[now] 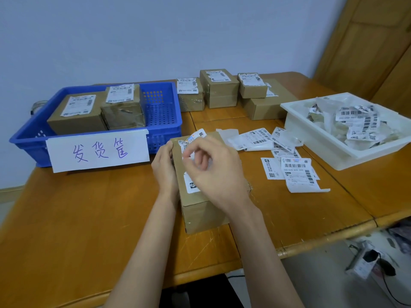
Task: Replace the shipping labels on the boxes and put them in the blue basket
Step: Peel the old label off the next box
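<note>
Left hand point(165, 167) gripping box point(200, 210) side; right hand point(213, 167) pinching old label point(189, 141) — thin, tearing easily, best peeling from lifted corner.

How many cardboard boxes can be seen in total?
7: two in the blue basket, four behind at the table's far edge, one under the hands. Others may be hidden.
</note>
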Demonstrator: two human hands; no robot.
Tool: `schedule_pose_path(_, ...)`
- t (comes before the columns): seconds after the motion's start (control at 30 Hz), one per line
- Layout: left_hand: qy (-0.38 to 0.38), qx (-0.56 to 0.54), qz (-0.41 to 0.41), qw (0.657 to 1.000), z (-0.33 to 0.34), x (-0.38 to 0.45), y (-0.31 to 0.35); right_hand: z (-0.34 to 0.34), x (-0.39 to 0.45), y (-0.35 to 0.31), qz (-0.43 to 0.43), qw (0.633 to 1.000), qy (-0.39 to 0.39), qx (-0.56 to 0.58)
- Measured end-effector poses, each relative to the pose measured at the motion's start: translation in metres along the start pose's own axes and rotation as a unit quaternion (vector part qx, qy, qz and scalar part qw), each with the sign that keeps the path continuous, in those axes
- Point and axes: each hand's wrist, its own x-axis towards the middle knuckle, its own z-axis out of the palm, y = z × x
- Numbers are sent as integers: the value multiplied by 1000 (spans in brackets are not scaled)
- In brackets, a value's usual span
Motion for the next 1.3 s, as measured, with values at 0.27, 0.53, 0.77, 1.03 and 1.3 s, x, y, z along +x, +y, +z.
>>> schedule_pose_path(0.27, 0, -35, -29, 999, 2, 0, 2, -2, -1, 1, 32, 989, -129, -68)
schedule_pose_path(0.53, 5, -39, -38, 999, 2, 0, 4, -5, 0, 0, 12, 986, -146, -77)
schedule_pose_path(0.77, 4, -43, -40, 998, 1, -2, 7, 1, 3, 2, 12, 987, -144, -68)
schedule_pose_path(1.03, 2, -35, -20, 999, 1, -5, 7, -5, 6, 0, 80, 983, -167, 5)
schedule_pose_path(1.3, 0, -27, -30, 999, 2, -5, 10, -6, 8, 5, 85, 978, -190, 23)
